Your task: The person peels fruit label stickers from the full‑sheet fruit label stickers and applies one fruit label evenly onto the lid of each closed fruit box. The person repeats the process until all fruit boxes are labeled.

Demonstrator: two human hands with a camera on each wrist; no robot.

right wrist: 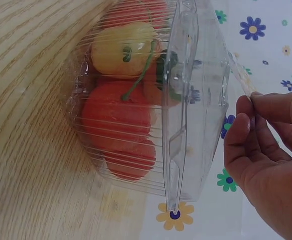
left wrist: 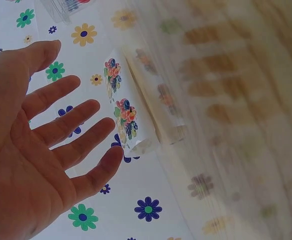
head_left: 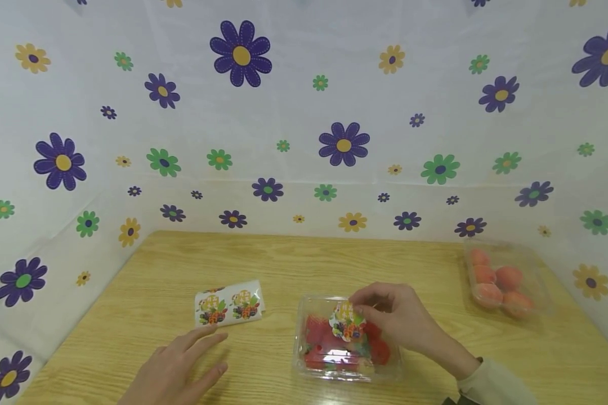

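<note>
My right hand [head_left: 402, 318] pinches a round fruit-print sticker [head_left: 348, 322] between thumb and fingertips, over the lid of a closed clear plastic box [head_left: 392, 368]. In the right wrist view, the sticker [right wrist: 242, 80] shows edge-on, slanting from the fingertips down to the lid. Red and yellow fruit [right wrist: 116, 112] with green stems fills the box. My left hand [head_left: 179, 363] holds nothing; its fingers are spread just in front of a white sticker sheet [head_left: 229, 306]. Two whole round stickers face up on that sheet, which curls over in the left wrist view.
Another clear plastic box [head_left: 534, 275], containing several orange-pink round fruits [head_left: 509, 278], stands at the back right of the wooden table [head_left: 334, 259]. White flower-print cloth [head_left: 294, 112] hangs behind the table and along both sides.
</note>
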